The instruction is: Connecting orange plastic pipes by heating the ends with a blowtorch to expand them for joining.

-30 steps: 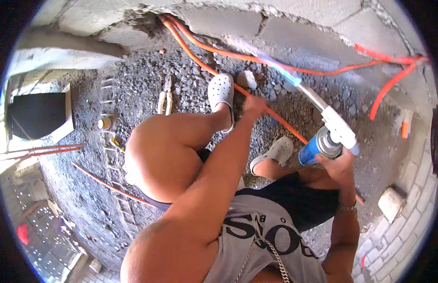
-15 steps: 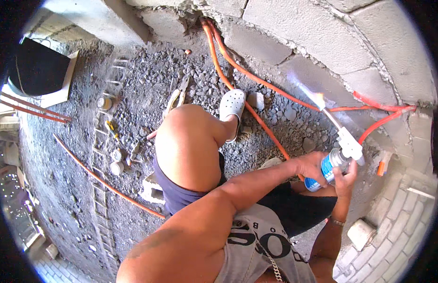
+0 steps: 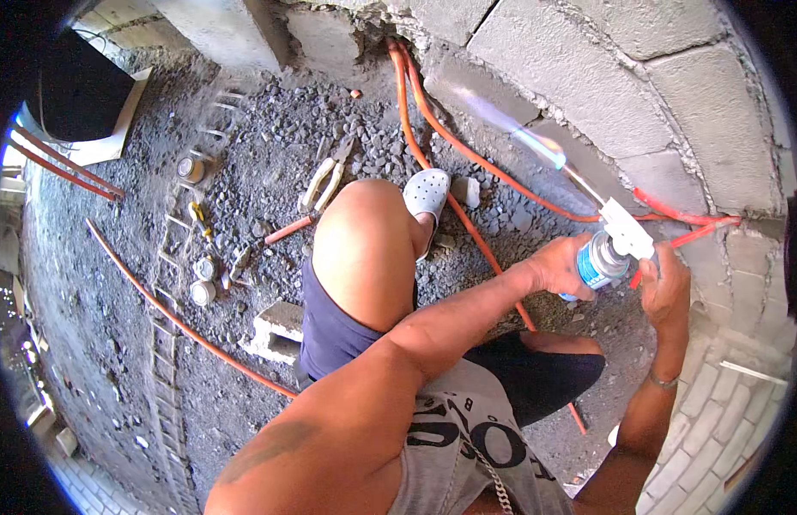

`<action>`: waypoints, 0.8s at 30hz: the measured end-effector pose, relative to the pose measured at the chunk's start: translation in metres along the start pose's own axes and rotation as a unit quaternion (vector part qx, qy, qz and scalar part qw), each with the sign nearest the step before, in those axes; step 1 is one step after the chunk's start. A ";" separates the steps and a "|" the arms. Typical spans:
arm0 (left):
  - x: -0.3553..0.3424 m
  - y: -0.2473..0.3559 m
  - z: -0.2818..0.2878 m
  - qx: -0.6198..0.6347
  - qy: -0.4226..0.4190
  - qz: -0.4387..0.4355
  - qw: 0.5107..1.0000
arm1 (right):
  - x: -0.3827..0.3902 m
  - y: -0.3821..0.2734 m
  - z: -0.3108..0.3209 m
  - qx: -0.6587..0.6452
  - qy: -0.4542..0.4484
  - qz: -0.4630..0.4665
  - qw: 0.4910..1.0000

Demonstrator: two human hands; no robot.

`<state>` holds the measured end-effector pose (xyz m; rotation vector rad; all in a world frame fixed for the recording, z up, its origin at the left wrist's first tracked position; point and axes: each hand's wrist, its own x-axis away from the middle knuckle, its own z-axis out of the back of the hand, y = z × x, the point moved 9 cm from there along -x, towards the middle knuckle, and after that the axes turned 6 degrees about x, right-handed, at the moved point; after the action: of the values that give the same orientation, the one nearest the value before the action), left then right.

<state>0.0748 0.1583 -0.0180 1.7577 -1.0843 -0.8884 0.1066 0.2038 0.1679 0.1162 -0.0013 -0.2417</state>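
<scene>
A gas blowtorch with a white head [image 3: 626, 228] on a blue can [image 3: 597, 261] is burning. Its metal nozzle [image 3: 582, 184] points to the upper left, with a long blue flame [image 3: 536, 144] streaming along the block wall. My left hand [image 3: 560, 268] is wrapped round the can. At the back of the torch head, my right hand [image 3: 666, 287] has its fingers closed against it; the part they grip is hidden. Beyond the torch, an orange conduit [image 3: 501, 174] runs along the foot of the wall, apart from my hands.
Pliers [image 3: 328, 180], a yellow-handled tool [image 3: 199, 221] and small cans [image 3: 190, 169] lie on the gravel. A concrete block [image 3: 280, 330] sits beside my knee. More orange pipe [image 3: 188, 330] crosses the ground at left. A rough block wall [image 3: 570, 60] rises ahead.
The flame has grown longer and bluer. Both hands have carried the torch slightly upward, and my right hand has shifted right, from beside the can to the back of the torch head.
</scene>
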 end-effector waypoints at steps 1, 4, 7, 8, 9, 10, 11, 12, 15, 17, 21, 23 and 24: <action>0.001 0.015 0.005 0.016 0.013 -0.012 1.000 | -0.004 0.005 -0.002 -0.080 -0.029 -0.019 0.996; 0.006 0.054 0.032 -0.007 0.064 -0.076 0.995 | -0.021 -0.008 -0.005 -0.287 -0.056 -0.052 0.955; 0.014 0.090 0.059 -0.019 0.116 -0.120 0.986 | -0.040 -0.031 0.007 -0.438 -0.049 -0.067 0.895; 0.019 0.109 0.070 -0.061 0.140 -0.143 0.978 | -0.047 -0.035 0.016 -0.461 -0.048 -0.059 0.884; 0.028 0.129 0.082 -0.105 0.169 -0.161 0.967 | -0.053 -0.043 0.023 -0.486 -0.052 -0.048 0.871; 0.035 0.151 0.089 -0.144 0.183 -0.159 0.959 | -0.058 -0.048 0.037 -0.512 -0.024 -0.074 0.856; 0.040 0.160 0.104 -0.191 0.205 -0.136 0.950 | -0.070 -0.051 0.034 -0.551 -0.009 -0.100 0.828; 0.044 0.175 0.112 -0.215 0.231 -0.168 0.934 | -0.079 -0.056 0.043 -0.553 -0.014 -0.097 0.827; 0.072 0.227 0.162 -0.323 0.312 -0.138 0.883 | -0.104 -0.095 0.064 -0.590 -0.044 0.043 0.805; 0.098 0.255 0.215 -0.327 0.373 -0.068 0.866 | -0.110 -0.111 0.069 -0.580 0.012 0.023 0.814; 0.177 0.282 0.319 -0.286 0.429 0.012 0.857 | -0.099 -0.074 -0.011 -0.404 -0.048 0.031 0.913; 0.229 0.259 0.379 -0.426 0.396 -0.033 0.813 | -0.078 -0.063 -0.078 -0.402 -0.106 -0.038 0.909; 0.267 0.228 0.403 -0.430 0.450 0.081 0.779 | -0.061 -0.052 -0.117 -0.404 -0.135 -0.089 0.900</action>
<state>-0.2510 -0.2654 0.0074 1.0230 -0.1006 -0.2365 0.0371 0.1817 0.0465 -0.7539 -0.1665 -0.4238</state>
